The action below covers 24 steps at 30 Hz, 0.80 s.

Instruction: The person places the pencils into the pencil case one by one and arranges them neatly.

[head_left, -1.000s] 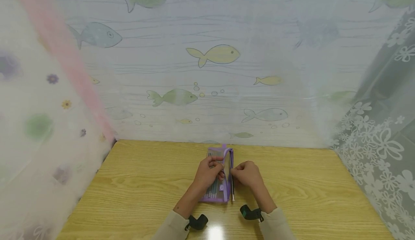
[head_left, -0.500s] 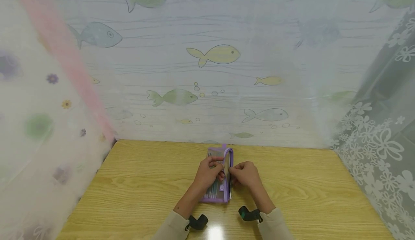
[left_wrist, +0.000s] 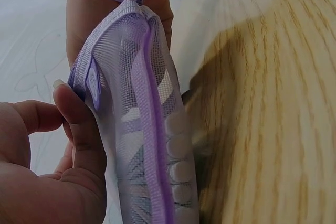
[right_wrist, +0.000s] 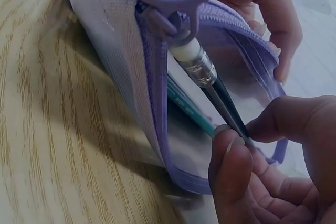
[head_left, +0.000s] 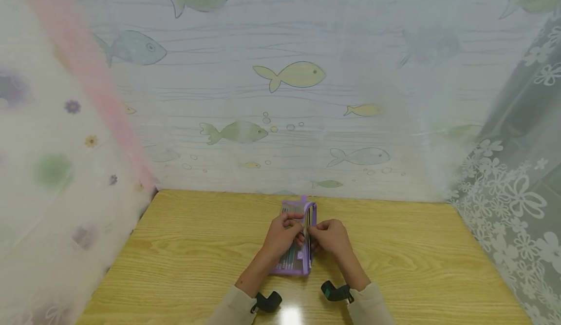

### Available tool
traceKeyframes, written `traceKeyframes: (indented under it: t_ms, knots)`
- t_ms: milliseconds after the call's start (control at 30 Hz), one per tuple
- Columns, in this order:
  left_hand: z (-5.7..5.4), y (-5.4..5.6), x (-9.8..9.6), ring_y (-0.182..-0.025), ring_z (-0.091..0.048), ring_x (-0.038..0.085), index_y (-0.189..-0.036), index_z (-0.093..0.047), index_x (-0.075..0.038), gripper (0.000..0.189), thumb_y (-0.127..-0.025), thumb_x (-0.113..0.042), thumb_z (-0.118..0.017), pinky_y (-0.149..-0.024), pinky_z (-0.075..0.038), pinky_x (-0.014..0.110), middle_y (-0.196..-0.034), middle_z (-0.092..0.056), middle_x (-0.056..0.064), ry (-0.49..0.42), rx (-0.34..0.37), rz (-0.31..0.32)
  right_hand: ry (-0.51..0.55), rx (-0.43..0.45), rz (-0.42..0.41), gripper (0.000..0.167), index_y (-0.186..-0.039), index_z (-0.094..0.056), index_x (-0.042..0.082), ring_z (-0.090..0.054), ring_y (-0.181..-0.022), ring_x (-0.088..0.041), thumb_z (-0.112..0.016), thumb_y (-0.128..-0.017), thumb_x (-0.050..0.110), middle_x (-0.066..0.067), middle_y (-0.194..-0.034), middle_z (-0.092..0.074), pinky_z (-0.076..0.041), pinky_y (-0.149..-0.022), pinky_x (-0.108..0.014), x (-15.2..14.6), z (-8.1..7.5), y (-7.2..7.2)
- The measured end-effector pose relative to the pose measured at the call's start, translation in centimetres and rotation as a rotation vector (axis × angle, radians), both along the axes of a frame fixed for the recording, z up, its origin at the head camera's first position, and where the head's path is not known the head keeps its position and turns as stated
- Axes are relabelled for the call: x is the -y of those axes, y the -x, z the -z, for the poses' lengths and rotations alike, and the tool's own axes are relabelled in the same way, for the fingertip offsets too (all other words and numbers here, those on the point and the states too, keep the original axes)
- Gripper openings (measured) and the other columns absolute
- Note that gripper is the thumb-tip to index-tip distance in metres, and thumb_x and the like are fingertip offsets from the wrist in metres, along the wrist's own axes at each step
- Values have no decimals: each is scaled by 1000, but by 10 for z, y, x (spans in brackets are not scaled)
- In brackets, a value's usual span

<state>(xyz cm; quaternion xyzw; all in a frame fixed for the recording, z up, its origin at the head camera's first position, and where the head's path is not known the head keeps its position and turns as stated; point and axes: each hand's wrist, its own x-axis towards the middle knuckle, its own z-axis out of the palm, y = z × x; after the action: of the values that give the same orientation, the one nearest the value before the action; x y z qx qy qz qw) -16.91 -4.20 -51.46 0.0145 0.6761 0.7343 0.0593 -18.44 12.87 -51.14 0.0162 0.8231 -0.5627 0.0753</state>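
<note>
A purple-trimmed mesh zip pouch (head_left: 285,265) lies on the table between the hands, its zipper open on the right side. My left hand (head_left: 280,236) pinches the zip edge between thumb and fingers, which keeps the mouth apart. With thumb and fingertips, my right hand (head_left: 331,236) holds a dark pencil (right_wrist: 226,103) with a white eraser and metal band. That pencil lies along the pouch mouth, its eraser end near the zipper ring (right_wrist: 173,9); its far end is hidden. Inside shows a green pencil (right_wrist: 191,111), and several white round ends (left_wrist: 181,171) press against the mesh.
The wooden table (head_left: 197,237) extends to both sides of the pouch. A fish-patterned sheet (head_left: 236,91) hangs behind its back edge. Black wrist cameras (head_left: 268,301) sit on both wrists above the tabletop.
My right hand has shifted slightly left, bringing the pencil from outside the pouch's right edge into its mouth. The left hand keeps its hold on the zip edge.
</note>
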Motion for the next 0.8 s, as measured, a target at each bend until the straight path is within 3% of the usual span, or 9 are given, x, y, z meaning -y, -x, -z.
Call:
traceKeyframes:
  t_ms: [800]
  knots:
    - [3, 1, -1, -62, -66, 13, -134, -62, 6, 34, -101, -4, -64, -58, -59, 24, -83, -67, 6, -4, -7, -11, -62, -63, -19, 19, -81, -76, -3, -71, -54, -26, -74, -94, 10, -12, -62, -71, -61, -52, -35, 4, -2, -4]
